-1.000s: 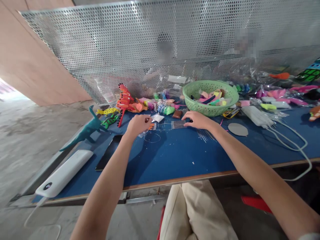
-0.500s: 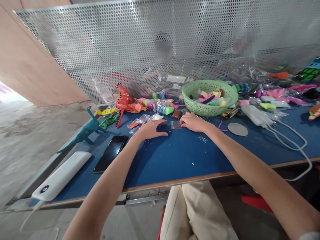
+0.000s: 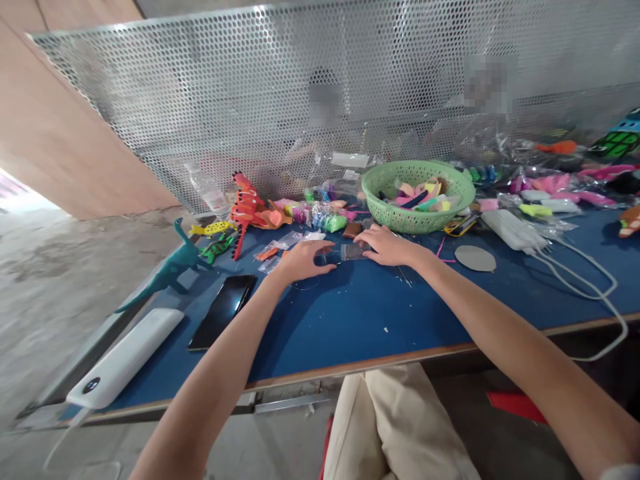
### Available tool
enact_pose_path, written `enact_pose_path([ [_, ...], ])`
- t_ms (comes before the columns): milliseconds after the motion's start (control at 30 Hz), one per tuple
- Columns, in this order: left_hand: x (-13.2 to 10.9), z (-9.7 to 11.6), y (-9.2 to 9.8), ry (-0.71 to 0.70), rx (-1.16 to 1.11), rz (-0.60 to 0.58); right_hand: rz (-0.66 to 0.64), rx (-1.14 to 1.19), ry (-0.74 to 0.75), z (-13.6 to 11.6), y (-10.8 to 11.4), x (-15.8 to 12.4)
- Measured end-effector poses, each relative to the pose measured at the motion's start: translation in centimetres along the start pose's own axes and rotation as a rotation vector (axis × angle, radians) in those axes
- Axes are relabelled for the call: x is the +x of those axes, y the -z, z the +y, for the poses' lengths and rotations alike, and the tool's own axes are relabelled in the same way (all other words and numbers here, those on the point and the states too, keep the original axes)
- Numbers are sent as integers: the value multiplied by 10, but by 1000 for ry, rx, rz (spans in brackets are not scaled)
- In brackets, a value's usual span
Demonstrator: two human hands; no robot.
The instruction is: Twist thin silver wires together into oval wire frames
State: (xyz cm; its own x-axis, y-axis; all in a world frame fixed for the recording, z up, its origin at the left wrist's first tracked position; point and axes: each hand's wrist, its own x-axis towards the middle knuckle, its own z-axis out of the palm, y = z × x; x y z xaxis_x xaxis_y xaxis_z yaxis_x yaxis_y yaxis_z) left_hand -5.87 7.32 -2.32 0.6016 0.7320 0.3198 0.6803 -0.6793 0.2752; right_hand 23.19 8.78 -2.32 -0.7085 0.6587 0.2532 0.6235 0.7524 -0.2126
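Observation:
A small see-through plastic piece [image 3: 353, 252] lies low over the blue table between my hands; its exact kind is hard to make out. My right hand [image 3: 387, 247] has its thumb and fingers closed on the right end. From the left, my left hand [image 3: 306, 261] curves around the clear part, thumb and fingertips apart with the see-through material between them. Thin metal wires [image 3: 405, 275] stick out beneath my right hand. A brown block [image 3: 352, 230] sits just beyond my fingers. Small clear bags with orange pieces [image 3: 268, 253] lie beside my left hand.
A green basket [image 3: 383, 215] of colourful pieces stands behind my right hand. Toy dinosaurs, including a teal one [image 3: 183, 259], are at left, near a black phone [image 3: 223, 311] and white power bank [image 3: 127, 357]. A grey oval disc [image 3: 475, 259] lies right. Perforated metal [image 3: 240, 87] rises behind.
My right fingers have spread and shifted slightly on the clear piece, which shows a little more of its right end. My left hand has hardly moved. The view has tilted slightly.

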Motion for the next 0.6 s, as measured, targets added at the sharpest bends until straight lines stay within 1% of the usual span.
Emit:
enact_pose_path([
  [133, -3, 0, 4, 32, -139, 97, 63, 188, 57, -1, 8, -2],
  [200, -5, 3, 7, 31, -164, 114, 107, 259, 69, -3, 10, -2],
  [333, -6, 11, 10, -3, -107, 66, 182, 303, 73, -7, 12, -1],
  [467, -5, 19, 11, 8, -83, 16, 192, 306, 65, -12, 13, -2],
  [600, -5, 21, 12, -7, -70, -7, 199, 306, 75, -15, 15, -3],
])
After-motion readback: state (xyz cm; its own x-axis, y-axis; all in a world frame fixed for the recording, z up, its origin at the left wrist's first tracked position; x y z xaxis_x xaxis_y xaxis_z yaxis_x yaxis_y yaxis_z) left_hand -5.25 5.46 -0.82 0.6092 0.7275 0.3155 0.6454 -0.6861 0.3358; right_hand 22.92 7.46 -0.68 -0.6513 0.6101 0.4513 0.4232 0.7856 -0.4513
